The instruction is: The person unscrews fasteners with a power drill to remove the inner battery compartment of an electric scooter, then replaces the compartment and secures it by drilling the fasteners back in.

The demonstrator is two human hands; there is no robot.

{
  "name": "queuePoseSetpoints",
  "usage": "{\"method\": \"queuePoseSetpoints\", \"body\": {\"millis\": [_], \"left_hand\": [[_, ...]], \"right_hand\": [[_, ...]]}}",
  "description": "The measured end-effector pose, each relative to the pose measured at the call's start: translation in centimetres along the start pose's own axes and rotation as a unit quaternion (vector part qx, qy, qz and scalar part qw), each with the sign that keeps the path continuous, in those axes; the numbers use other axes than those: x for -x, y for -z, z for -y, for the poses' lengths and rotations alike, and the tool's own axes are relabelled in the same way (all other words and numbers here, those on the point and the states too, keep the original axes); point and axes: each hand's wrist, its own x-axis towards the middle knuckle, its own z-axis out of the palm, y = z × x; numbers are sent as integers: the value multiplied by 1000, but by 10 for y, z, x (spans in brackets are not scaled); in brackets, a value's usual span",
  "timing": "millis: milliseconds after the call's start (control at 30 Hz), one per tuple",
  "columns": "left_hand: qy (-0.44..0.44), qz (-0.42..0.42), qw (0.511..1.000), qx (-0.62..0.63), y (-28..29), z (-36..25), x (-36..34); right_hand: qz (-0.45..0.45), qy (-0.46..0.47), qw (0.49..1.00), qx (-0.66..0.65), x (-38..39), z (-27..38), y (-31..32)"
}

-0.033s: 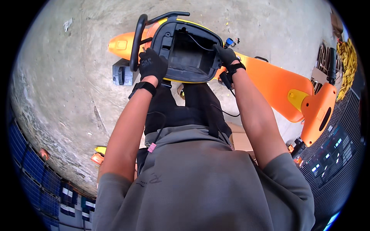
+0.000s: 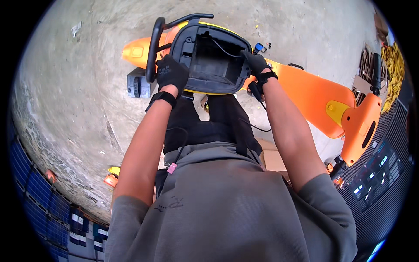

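Note:
An orange-and-yellow machine (image 2: 314,96) lies across the upper view, with an open black storage compartment (image 2: 214,61) and a bent black tube handle (image 2: 152,48) at its left. A thin black cable (image 2: 224,48) runs inside the compartment. My gloved left hand (image 2: 172,74) is curled at the compartment's left rim beside the handle, with something small at its fingertips that I cannot make out. My gloved right hand (image 2: 257,63) has its fingers bent over the compartment's right rim, near the cable's end.
A grey box (image 2: 135,85) sits on the concrete floor (image 2: 78,78) below the handle. Small blue-and-black parts (image 2: 259,48) lie behind my right hand. Cardboard (image 2: 362,83) and yellow material (image 2: 393,74) line the right, a dark grating (image 2: 388,126) the lower right, blue panels (image 2: 30,183) the lower left.

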Motion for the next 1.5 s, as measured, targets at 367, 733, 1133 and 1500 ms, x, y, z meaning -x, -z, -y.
{"method": "queuePoseSetpoints", "body": {"millis": [367,733,1133,1500], "left_hand": [[87,-22,992,-84,-14,-9,-14],[94,-33,995,-15,-11,-8,-15],[57,30,993,-99,-5,-5,-28],[22,65,987,-148,-5,-5,-32]], "right_hand": [[5,12,989,-148,-25,-25,-12],[16,142,985,-100,-24,-45,-9],[4,113,991,-69,5,-68,9],[-42,-21,982,183,29,-12,-17]]}}
